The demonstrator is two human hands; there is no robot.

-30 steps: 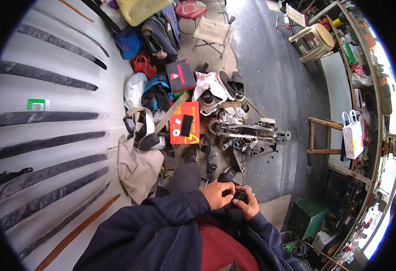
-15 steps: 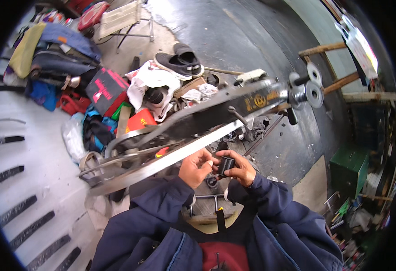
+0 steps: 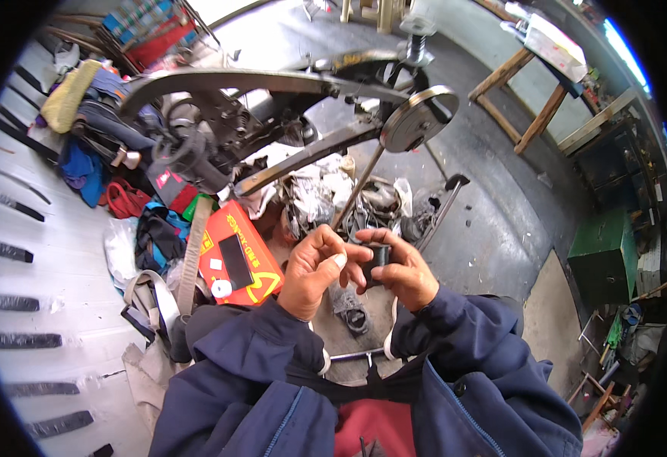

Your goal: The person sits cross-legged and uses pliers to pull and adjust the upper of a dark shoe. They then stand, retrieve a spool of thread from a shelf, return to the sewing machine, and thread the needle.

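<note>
The small black cylindrical object (image 3: 380, 260), seemingly smooth-surfaced, is held in front of the person's torso, above the grey floor (image 3: 364, 308); the bare right hand (image 3: 407, 272) grasps it between the thumb on the near side and the fingers curled over the far side; judged by its size against the fingers, it is probably light, and its firm outline suggests a stiff body that could slip if its curved wall is polished; the flat ends or opposite sides of the wall would offer the surest hold; the bare left hand (image 3: 311, 276) is raised alongside, thumb and fingers bent toward the cylinder; whether it pinches something fine cannot be told; both forearms, in navy cloth sleeves (image 3: 467, 335), angle inward, elbows apart.
</note>
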